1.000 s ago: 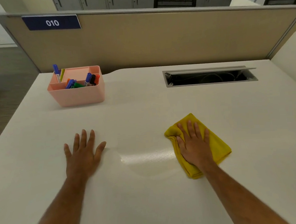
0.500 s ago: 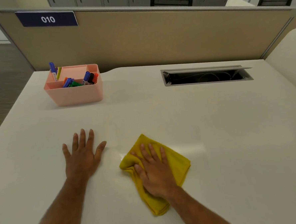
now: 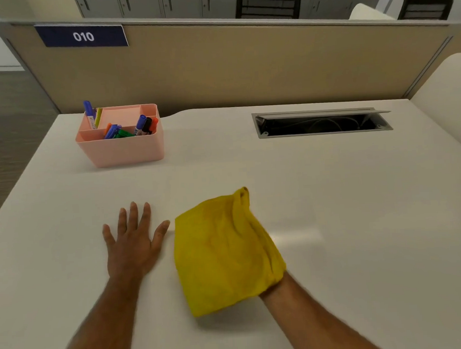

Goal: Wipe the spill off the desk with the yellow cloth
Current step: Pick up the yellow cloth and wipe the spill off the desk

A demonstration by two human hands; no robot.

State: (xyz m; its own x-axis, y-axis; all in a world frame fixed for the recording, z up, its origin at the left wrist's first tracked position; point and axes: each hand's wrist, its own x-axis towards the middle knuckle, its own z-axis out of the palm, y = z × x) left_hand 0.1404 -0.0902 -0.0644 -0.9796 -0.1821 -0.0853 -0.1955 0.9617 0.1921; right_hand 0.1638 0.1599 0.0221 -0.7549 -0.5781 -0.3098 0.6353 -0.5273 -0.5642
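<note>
The yellow cloth (image 3: 226,250) hangs over my right hand (image 3: 280,286) and hides it down to the wrist. A shadow under its near edge shows it raised a little off the white desk (image 3: 360,193). A faint wet sheen (image 3: 295,235) lies on the desk just right of the cloth. My left hand (image 3: 133,242) rests flat on the desk with its fingers spread, its thumb close to the cloth's left edge, and holds nothing.
A pink organiser (image 3: 122,143) with several markers stands at the back left. An open cable hatch (image 3: 320,123) is set into the desk at the back right. A beige partition (image 3: 244,71) closes the far side. The desk's left edge drops to the floor.
My right hand swept the cloth leftward over the wet patch. Now the cloth has flipped over the hand and is lifted. The left hand has stayed put.
</note>
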